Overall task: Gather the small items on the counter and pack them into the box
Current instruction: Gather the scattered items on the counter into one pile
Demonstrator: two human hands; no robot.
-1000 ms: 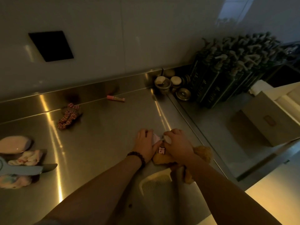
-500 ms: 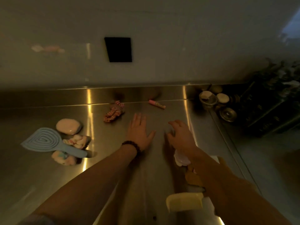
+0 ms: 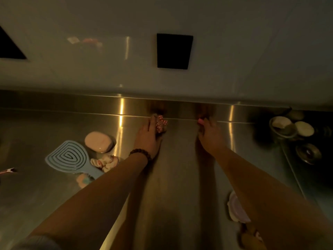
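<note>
Steel bench (image 3: 54, 195) carries both outstretched arms to its back edge. The left hand (image 3: 146, 136) lies on the red checked scrunchie (image 3: 161, 124), fingers curling over it. The right hand (image 3: 210, 134) pinches the pink tube (image 3: 200, 121) there. A blue hairbrush (image 3: 67, 157) and pink case (image 3: 99, 141) lie near the left edge.
</note>
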